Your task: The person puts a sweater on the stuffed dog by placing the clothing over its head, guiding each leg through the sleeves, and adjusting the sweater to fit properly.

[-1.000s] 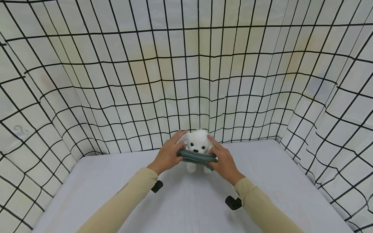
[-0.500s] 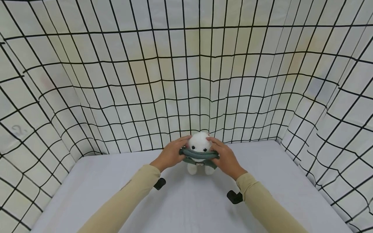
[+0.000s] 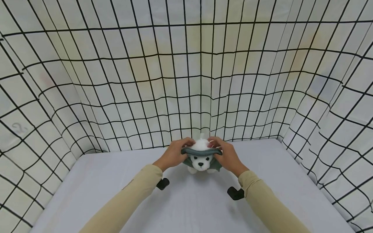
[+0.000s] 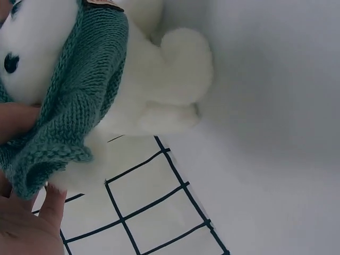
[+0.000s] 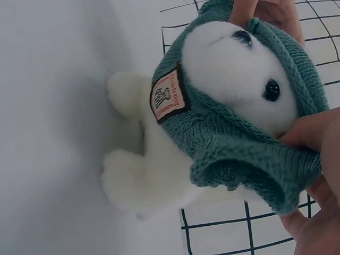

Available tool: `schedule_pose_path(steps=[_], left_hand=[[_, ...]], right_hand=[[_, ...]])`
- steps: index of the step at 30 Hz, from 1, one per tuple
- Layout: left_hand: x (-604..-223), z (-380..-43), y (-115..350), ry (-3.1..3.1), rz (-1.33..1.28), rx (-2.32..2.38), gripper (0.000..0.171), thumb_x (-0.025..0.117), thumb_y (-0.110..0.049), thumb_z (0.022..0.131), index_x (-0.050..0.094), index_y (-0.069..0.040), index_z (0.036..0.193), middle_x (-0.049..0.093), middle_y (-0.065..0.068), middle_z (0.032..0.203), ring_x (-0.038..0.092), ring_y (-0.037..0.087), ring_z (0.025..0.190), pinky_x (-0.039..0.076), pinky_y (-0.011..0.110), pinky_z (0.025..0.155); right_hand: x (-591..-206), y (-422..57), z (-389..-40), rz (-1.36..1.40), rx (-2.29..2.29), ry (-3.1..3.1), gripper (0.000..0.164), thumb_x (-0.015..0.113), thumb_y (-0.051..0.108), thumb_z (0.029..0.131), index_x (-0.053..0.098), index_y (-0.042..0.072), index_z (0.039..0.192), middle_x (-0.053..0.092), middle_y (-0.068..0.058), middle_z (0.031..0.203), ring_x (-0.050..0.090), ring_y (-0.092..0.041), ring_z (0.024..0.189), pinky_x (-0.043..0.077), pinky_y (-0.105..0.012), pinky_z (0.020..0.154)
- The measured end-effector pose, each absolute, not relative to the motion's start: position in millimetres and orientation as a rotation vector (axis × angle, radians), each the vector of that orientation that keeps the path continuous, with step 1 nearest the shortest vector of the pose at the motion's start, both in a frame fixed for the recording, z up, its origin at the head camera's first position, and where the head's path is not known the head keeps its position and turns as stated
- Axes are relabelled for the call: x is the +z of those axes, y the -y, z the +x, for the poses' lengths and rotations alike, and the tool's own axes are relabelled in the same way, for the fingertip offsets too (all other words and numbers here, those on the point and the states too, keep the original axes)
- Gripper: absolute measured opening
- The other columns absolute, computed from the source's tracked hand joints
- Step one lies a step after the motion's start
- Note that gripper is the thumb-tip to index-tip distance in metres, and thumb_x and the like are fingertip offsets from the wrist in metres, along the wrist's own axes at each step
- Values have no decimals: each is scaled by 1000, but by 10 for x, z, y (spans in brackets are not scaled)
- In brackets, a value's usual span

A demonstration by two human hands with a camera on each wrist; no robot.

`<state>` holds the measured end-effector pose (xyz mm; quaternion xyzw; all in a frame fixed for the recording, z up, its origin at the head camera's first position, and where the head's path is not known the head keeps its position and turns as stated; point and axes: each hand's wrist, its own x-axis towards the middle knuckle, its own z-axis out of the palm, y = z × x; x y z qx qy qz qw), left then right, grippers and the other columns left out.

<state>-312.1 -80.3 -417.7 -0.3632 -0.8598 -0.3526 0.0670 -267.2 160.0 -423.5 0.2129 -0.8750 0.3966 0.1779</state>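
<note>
A white plush dog (image 3: 201,163) sits on the table, facing me, with dark eyes and nose. Around its head is a small teal knitted sweater (image 5: 228,133), its neck edge crossing the forehead and the rest hanging below the muzzle. My left hand (image 3: 174,152) grips the sweater's edge beside the head on the left. On the other side my right hand (image 3: 228,156) pinches the same edge between thumb and fingers. In the right wrist view a printed patch (image 5: 169,95) shows on the sweater's front, and a sleeve opening hangs loose. The dog's body is partly covered.
A white-covered table (image 3: 192,207) lies under the dog. Black grid netting (image 3: 131,94) over pale sheeting rises behind and along both sides. Black wrist devices (image 3: 235,193) stick out below both forearms.
The sweater's neck edge has gone up from the muzzle, past the eyes, to the forehead, both hands moving with it. The dog's nose and muzzle now show beneath the edge.
</note>
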Motion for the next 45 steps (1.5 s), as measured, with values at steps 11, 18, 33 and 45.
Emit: schedule_pose_path(steps=[11,18,33,45], left_hand=[[-4163,-3112,780,2780,-958,-1305,40,62,1,85,67,-15,122,67,3,121,60,21,111,52,41,93],[-4177,-3162,742,2869,-856,-1445,37,58,-1,86,69,-17,117,66,4,121,60,20,106,53,40,88],[-4243,-3268,733,2860,-796,-1695,40,53,7,81,66,-16,112,63,2,119,54,20,107,48,42,91],[-4448,-3390,840,2872,-759,-1825,46,57,0,89,59,-21,130,51,4,142,44,25,132,40,50,107]], right_hand=[[-4197,-1503,-2691,476,1169,2574,32,58,-8,87,72,9,111,69,-9,115,62,-29,111,51,-47,95],[-4213,-1485,-2731,399,1240,2641,31,54,-9,88,69,8,109,65,-13,123,59,-32,117,48,-52,98],[-4291,-1523,-2917,113,1679,2685,26,52,-4,90,58,10,112,65,-14,125,59,-27,119,49,-42,90],[-4529,-1589,-3000,26,2113,2531,35,47,7,98,53,8,133,49,-13,144,43,-31,134,38,-48,108]])
